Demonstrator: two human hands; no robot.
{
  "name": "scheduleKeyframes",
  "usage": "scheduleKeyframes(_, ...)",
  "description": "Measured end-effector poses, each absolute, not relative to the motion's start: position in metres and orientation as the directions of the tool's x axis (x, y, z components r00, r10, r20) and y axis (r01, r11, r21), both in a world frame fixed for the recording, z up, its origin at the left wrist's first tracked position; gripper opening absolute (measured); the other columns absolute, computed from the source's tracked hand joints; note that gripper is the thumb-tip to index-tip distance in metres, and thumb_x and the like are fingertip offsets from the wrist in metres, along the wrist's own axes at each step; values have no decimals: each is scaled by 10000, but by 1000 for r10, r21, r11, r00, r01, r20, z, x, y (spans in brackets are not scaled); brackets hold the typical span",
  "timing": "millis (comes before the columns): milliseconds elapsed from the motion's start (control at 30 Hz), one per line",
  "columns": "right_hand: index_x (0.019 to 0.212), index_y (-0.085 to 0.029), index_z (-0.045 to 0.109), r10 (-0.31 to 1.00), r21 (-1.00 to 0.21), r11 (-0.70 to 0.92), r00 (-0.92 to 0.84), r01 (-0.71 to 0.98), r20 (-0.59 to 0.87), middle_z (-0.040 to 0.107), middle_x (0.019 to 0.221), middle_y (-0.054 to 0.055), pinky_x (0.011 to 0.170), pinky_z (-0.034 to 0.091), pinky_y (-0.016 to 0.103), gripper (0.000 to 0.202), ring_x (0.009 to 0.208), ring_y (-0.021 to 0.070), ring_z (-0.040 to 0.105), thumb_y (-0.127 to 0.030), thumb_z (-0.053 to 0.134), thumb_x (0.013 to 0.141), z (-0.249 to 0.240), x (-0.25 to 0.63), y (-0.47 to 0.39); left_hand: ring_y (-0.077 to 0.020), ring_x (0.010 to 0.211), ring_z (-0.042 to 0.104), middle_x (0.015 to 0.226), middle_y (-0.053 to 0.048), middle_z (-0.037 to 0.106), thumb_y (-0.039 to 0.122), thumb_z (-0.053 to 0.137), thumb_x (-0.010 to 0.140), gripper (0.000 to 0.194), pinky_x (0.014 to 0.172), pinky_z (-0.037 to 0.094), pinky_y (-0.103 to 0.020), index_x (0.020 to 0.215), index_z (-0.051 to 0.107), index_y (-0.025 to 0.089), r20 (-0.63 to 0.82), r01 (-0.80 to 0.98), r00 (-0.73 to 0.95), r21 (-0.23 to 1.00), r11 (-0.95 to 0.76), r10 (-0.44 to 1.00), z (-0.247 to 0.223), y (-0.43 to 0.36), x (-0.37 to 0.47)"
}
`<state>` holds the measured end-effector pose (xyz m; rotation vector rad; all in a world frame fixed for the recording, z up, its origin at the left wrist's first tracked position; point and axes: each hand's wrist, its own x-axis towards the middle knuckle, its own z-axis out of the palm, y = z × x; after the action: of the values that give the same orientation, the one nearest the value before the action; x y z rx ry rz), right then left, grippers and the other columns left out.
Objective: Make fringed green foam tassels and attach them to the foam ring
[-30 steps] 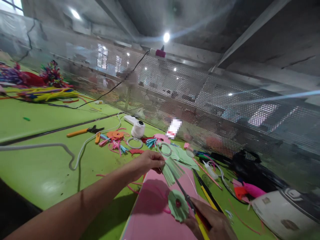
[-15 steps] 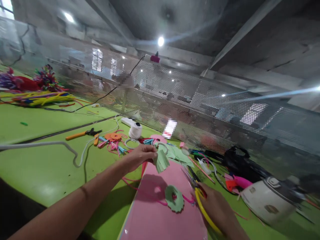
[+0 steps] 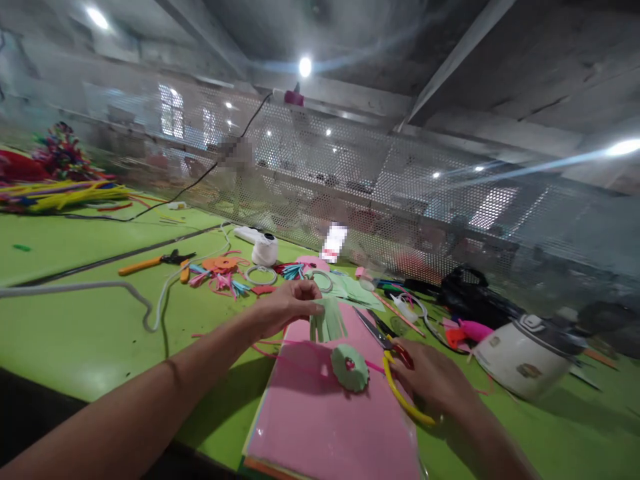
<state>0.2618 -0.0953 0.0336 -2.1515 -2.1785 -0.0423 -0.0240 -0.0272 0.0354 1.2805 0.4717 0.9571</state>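
Pinched between the thumb and fingers of my left hand (image 3: pixel 293 305) is a light green strip (image 3: pixel 329 320), slit into a fringe along its lower side. My right hand (image 3: pixel 427 373) grips scissors (image 3: pixel 390 353) with yellow and red handles; their blades point up and left, apart from the strip. Below lies a round green scalloped piece (image 3: pixel 350 368) with a pink centre, on a stack of pink sheets (image 3: pixel 335 427). A pink cord (image 3: pixel 295 357) runs beside it.
Behind my hands are green sheets (image 3: pixel 357 291), a phone (image 3: pixel 334 241), a white spool (image 3: pixel 265 250) and fringed pieces (image 3: pixel 220 273). Orange-handled pliers (image 3: pixel 150 263) lie left. On the right stand a white appliance (image 3: pixel 525 357) and a black bag (image 3: pixel 475 293). A perforated metal screen (image 3: pixel 360 187) borders the table.
The green strip has turned so its slit fringe now hangs down and spreads. My right hand has raised the scissors slightly, and the blades show more clearly. The whole view has shifted a little.
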Motion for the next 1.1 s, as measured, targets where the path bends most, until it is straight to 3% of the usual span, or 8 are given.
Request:
scheduleKeyframes(67, 1046, -200, 647, 988, -102, 66, -50, 993, 149, 666, 936, 106, 714, 441, 368, 333, 874, 270, 603, -381, 513, 800, 38, 258, -96, -84, 567, 518, 617, 13, 567, 243, 778, 602, 268, 565, 396, -219, 722, 569, 126, 203, -321, 567, 947, -13, 798, 34, -29, -22)
scheduleKeyframes(167, 1038, -161, 647, 963, -403, 217, -127, 889, 239, 655, 898, 92, 729, 465, 350, 359, 801, 217, 599, -418, 481, 850, 48, 242, -100, -84, 560, 519, 612, 13, 568, 272, 770, 618, 270, 558, 395, -216, 739, 579, 126, 201, -287, 593, 957, -29, 780, 31, -32, -18)
scheduleKeyframes(233, 972, -158, 663, 961, -602, 269, -169, 752, 217, 652, 883, 87, 682, 473, 317, 369, 779, 196, 597, -443, 450, 876, 54, 226, -105, -84, 545, 515, 597, 11, 569, 296, 765, 628, 276, 553, 398, -220, 742, 582, 123, 199, -262, 615, 964, -40, 763, 29, -34, -15)
scheduleKeyframes(333, 903, -162, 671, 969, -754, 239, -197, 611, 148, 633, 792, 47, 565, 439, 262, 369, 669, 149, 564, -465, 462, 873, 61, 203, -112, -84, 527, 512, 586, 9, 575, 329, 755, 643, 289, 545, 399, -224, 748, 587, 118, 206, -235, 641, 970, -66, 740, 26, -38, -11)
scheduleKeyframes(567, 604, -138, 595, 958, -887, 182, -279, 426, 62, 524, 557, -31, 559, 370, 236, 261, 544, 95, 471, -320, 607, 791, 63, 177, -103, -77, 506, 494, 573, 16, 562, 365, 757, 634, 336, 525, 388, -223, 763, 580, 111, 180, -202, 645, 977, -61, 742, 23, -39, -5)
scheduleKeyframes(767, 647, -127, 618, 957, -936, 164, -282, 313, 73, 553, 587, -13, 580, 390, 247, 207, 541, 94, 472, -280, 613, 786, 57, 180, -88, -111, 570, 544, 654, -21, 592, 412, 626, 768, 304, 573, 404, -250, 808, 572, 116, 130, -314, 650, 943, 109, 749, 20, -33, -7)
scheduleKeyframes(900, 712, -124, 646, 957, -956, 147, -279, 253, 74, 597, 645, 16, 597, 411, 262, 185, 579, 111, 508, -286, 612, 793, 46, 186, -85, -143, 603, 571, 659, -60, 621, 516, 532, 806, 421, 610, 412, -279, 844, 591, 101, 70, -327, 636, 927, 186, 769, 17, -31, -8)
scheduleKeyframes(1100, 786, -147, 668, 959, -960, 131, -275, 249, 60, 631, 673, 34, 566, 426, 298, 209, 582, 154, 561, -349, 616, 794, 29, 193, -89, -95, 583, 543, 640, -7, 597, 351, 775, 620, 319, 645, 415, -262, 724, 605, 102, 97, -253, 635, 964, 88, 767, 15, -34, -1)
